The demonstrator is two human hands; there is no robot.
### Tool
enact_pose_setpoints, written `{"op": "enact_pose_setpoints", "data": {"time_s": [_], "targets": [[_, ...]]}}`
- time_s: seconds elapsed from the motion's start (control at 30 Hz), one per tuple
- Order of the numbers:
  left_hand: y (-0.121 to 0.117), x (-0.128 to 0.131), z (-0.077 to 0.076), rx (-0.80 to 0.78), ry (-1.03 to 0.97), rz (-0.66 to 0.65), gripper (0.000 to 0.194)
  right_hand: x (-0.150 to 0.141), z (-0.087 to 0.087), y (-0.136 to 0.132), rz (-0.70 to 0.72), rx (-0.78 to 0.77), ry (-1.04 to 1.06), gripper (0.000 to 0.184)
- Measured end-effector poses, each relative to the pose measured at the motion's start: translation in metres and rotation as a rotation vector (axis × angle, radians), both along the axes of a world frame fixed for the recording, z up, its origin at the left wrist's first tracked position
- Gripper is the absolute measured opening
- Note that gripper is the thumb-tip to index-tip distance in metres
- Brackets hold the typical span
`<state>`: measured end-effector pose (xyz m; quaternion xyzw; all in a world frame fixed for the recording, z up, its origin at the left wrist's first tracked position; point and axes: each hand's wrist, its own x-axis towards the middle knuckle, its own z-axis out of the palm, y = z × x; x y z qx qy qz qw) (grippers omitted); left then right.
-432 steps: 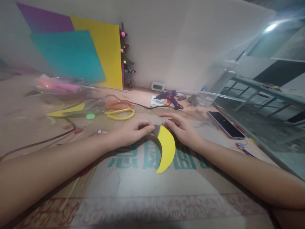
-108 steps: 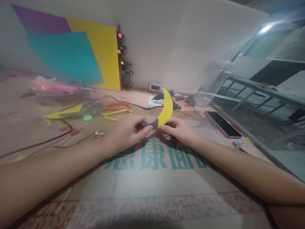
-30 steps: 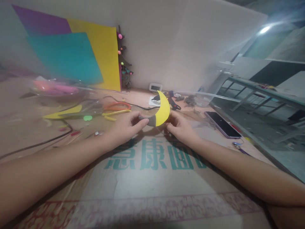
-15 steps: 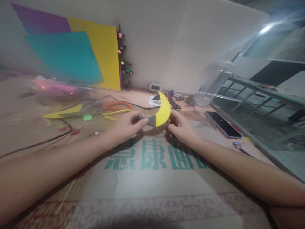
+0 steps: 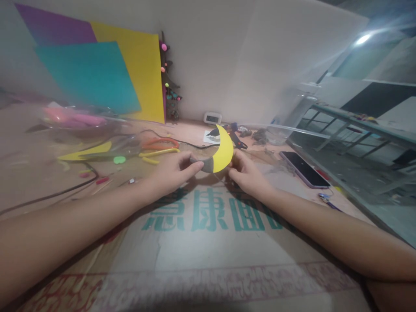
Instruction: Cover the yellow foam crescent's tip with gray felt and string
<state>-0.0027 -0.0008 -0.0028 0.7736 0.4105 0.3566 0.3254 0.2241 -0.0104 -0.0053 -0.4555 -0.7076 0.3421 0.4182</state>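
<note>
A yellow crescent moon cut-out (image 5: 225,149) is held up over the table, its lower left part covered in a grey, fuzzy-looking layer (image 5: 207,164). My left hand (image 5: 178,171) pinches that grey end, thumb in front and fingers behind. At the crescent's right edge is my right hand (image 5: 245,173), fingers curled and thumb pressed toward the index finger. What sits between those right fingertips is hidden; a faint thin line shows below the crescent near them. Under both hands lies a pale printed sheet (image 5: 188,251) with green characters.
Orange-handled scissors (image 5: 160,144) and yellow-handled ones (image 5: 156,155) lie left. A phone (image 5: 303,170) is at right. Behind stand a small digital clock (image 5: 212,118) and a black glue gun (image 5: 238,141). Coloured sheets (image 5: 87,80) lean on the wall; a dark cable (image 5: 65,193) crosses the left side.
Almost nothing differs. The crescent has shifted very slightly to the right, with both hands keeping nearly the same pose.
</note>
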Motion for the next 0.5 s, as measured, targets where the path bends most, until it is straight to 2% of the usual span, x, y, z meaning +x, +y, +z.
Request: {"op": "enact_pose_setpoints", "data": {"time_s": [0.13,0.3,0.43,0.5], "targets": [[-0.0013,0.0005,0.0017,0.009,0.008,0.007,0.030,0.0009,-0.0018,0.0018,-0.024,0.027,-0.009,0.025],[-0.0018,0.0008,0.0023,0.000,0.016,0.008,0.030,-0.0003,0.0027,-0.0007,-0.042,0.025,0.000,0.032],[-0.0005,0.0005,0.0009,-0.013,0.015,0.000,0.030,-0.0020,0.0073,-0.0025,-0.067,0.048,-0.013,0.020],[-0.0001,0.0001,0.0004,-0.023,0.005,-0.002,0.030,-0.0024,0.0075,-0.0022,-0.046,0.032,0.003,0.021]]}}
